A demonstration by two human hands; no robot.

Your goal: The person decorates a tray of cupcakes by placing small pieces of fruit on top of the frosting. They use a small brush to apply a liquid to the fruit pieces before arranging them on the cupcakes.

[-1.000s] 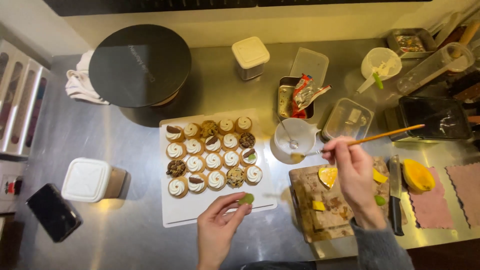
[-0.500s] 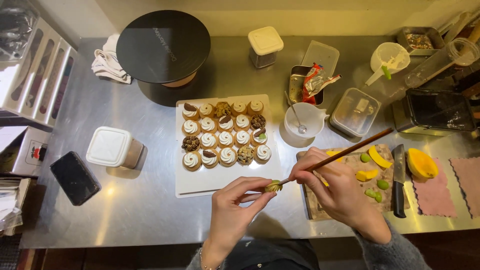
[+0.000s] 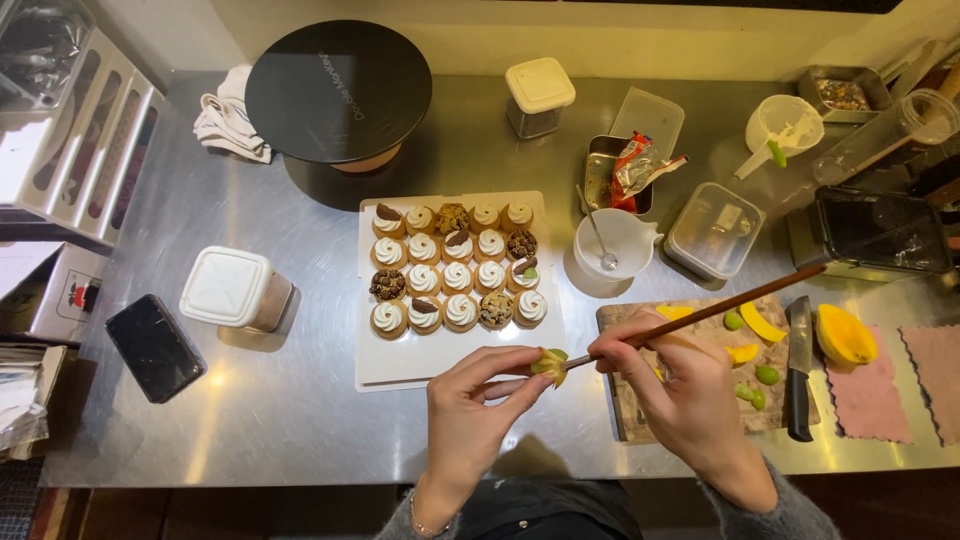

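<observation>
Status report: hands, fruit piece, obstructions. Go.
Left hand pinches fruit piece. Right hand holds brush, tip at fruit. Tart tray close ahead, nothing between.

A small yellow-green fruit piece (image 3: 549, 363) is pinched at the left hand's (image 3: 470, 420) fingertips. A long brown brush (image 3: 700, 317), slanted, touches it, held in the right hand (image 3: 680, 390).

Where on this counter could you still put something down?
Bare steel lies between the phone, the lidded tub and the white board, and along the front edge. Right of the pastries, tubs, cup, cutting board and knife crowd it.
</observation>
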